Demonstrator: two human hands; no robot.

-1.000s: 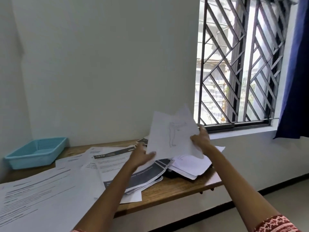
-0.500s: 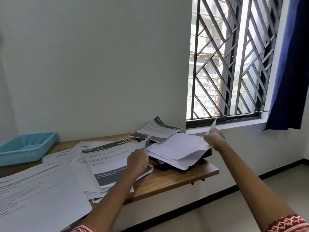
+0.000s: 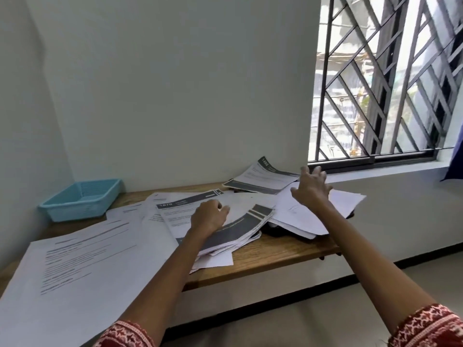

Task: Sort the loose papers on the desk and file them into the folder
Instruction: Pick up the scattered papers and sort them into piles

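Nearby, a blue basket [image 3: 82,200] holds nothing visible.

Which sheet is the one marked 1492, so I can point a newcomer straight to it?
Start at the barred window and drop to its lower left corner, where the wooden desk meets the wall. The 1492 sheet lies there, propped against the wall, just beyond the right hand. Unlike the blank white sheets beside it, it has dark bands at both ends.

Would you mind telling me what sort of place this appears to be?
Probably a small home or office study corner: a wooden desk against the wall, strewn with printed papers, a blue plastic tray, and a barred window beside it.
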